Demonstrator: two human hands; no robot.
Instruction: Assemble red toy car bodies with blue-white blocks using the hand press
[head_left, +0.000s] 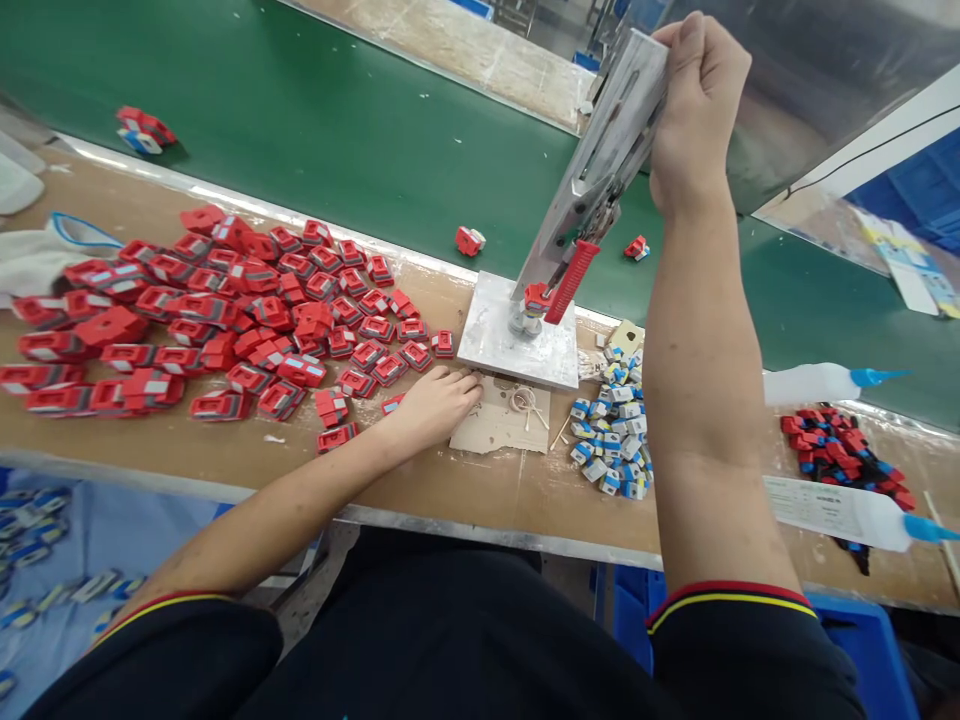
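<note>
My right hand (697,110) is closed round the top of the metal column of a toggle press (551,230), which leans up and to the right. Its red handle (574,282) hangs down along the column. Under the plunger, a red plastic piece (538,297) sits over the flat metal base plate (487,330). My left hand (435,408) lies palm down, fingers extended, by the near left corner of that plate. Its fingertips are at the edge of a torn cardboard sheet (491,425), which bears a rubber band (523,400) and cotton swabs.
A large heap of red plastic parts (247,290) spreads leftward. White-and-blue small parts (611,430) lie right of the cardboard. Farther right are a glue bottle (840,510) and a red-black pile (847,450). The green conveyor belt (300,120) runs behind with a few assembled pieces.
</note>
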